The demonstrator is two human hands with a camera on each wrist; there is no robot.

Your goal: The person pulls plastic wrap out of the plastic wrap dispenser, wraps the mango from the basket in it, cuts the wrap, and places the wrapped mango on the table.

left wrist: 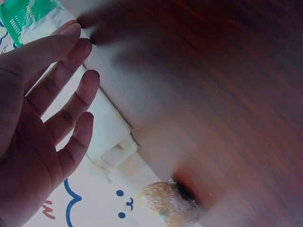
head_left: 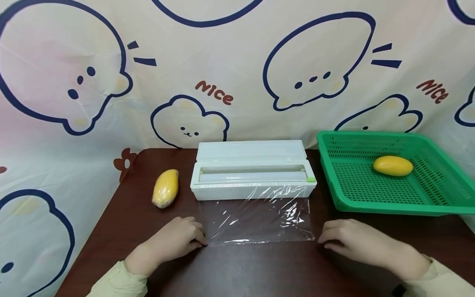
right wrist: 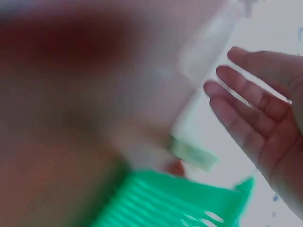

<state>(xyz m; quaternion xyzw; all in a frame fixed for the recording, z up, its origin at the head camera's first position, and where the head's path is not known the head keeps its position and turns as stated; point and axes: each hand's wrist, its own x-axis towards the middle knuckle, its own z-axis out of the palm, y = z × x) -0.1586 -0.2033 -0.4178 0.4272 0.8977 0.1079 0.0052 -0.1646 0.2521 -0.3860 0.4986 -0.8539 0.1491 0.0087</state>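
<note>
1. Cling film: spread on the surface, near edge fairly straight between the hands. Best pulled low with both corners pinched, tension even, so it won't fold onto itself.
2. Left hand: thumb and index look pinched on the near-left corner; film lies to its right.
3. Right hand: fingers loose, thumb apart, holding nothing. Film corner sits just left of its fingertips; grip there before pulling.
4. Wrapped yellow fruit: left of box.
5. White dispenser box: lid back, film over front.
6. Green basket: right, yellow fruit inside.
</note>
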